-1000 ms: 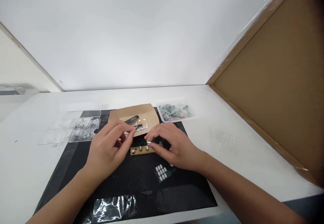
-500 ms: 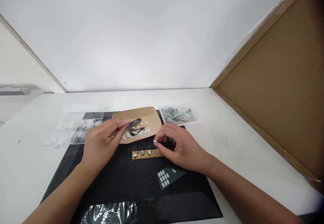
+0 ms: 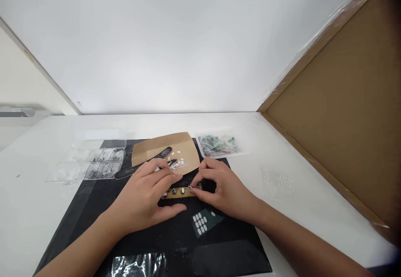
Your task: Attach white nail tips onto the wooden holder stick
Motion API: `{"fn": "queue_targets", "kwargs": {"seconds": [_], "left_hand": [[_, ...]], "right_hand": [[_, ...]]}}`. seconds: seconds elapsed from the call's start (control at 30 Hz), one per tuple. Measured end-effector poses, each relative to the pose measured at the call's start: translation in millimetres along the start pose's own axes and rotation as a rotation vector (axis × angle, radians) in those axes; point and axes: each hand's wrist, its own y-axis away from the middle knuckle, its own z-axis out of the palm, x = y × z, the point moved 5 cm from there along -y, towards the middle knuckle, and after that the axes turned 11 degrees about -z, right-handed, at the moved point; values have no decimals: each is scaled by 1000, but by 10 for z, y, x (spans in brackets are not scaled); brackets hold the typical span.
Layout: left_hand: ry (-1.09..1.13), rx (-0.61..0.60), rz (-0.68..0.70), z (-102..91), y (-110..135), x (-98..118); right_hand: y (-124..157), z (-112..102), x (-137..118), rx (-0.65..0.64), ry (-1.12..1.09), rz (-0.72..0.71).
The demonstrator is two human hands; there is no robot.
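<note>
My right hand (image 3: pixel 221 187) pinches a small white piece (image 3: pixel 190 187) between thumb and forefinger, over the right part of a yellow strip (image 3: pixel 178 194). Several short posts with white oval tops stand along that strip. Open and empty, my left hand (image 3: pixel 142 199) reaches over the strip's left end, thumb and fingers apart. A dark nail file (image 3: pixel 164 152) lies across a brown paper tray (image 3: pixel 184 141), partly behind my left hand. White oval bits (image 3: pixel 180 162) and dark scraps lie in the tray. A green card (image 3: pixel 208 222) with white ovals lies below my right hand.
All this is on a black mat (image 3: pixel 188 252). A clear compartment box (image 3: pixel 105 164) stands at left, and a white tray of small packets (image 3: pixel 217 145) at the back right. A clear plastic piece (image 3: pixel 139 264) lies at the front. Cardboard (image 3: pixel 338 114) leans at right.
My left hand has let go of the nail file, opened, and moved right and down to the strip. My right hand has lowered the white piece toward the strip.
</note>
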Motion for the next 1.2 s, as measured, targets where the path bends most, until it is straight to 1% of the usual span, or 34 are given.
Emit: {"fn": "queue_targets", "kwargs": {"seconds": [0.17, 0.27, 0.5, 0.67, 0.97, 1.2], "left_hand": [[-44, 4, -7, 13, 13, 32], [-65, -14, -9, 46, 29, 60], [-113, -55, -66, 136, 45, 93], [-123, -82, -82, 173, 56, 84], [-125, -93, -106, 185, 74, 70], [-110, -95, -113, 188, 60, 69]], "right_hand": [[34, 24, 12, 11, -2, 56], [53, 31, -6, 17, 2, 86], [93, 97, -53, 37, 78, 79], [101, 137, -9, 9, 100, 107], [100, 100, 18, -44, 93, 167], [107, 77, 4, -69, 122, 137]]}}
